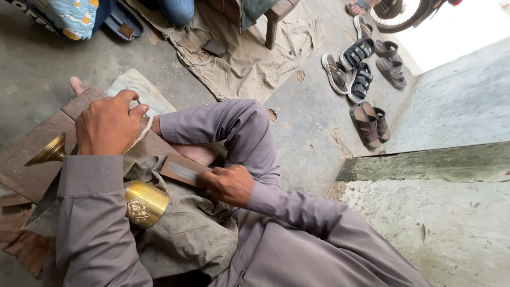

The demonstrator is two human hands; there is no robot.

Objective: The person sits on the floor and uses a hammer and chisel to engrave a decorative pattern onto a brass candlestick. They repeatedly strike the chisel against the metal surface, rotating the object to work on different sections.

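Observation:
My left hand (109, 127) is closed around a thin metal tool (139, 102), pinched between thumb and fingers above a brown board (32, 159). A pale cord (141, 136) runs beside that hand. Under my left forearm a shiny brass vessel (147, 202) lies on its side on a drab cloth (191, 228) over my lap. A brass flared end (50, 152) sticks out to the left of the arm. My right hand (228, 184) grips a flat brown rectangular block (180, 170) next to my bent knee.
Several sandals (361, 79) lie on the concrete floor at the upper right, near a wheel (398, 18). A crumpled tan cloth (249, 58) and a stool leg (272, 32) are ahead. A concrete step (441, 212) rises on the right. Another person's legs (175, 10) are at the top.

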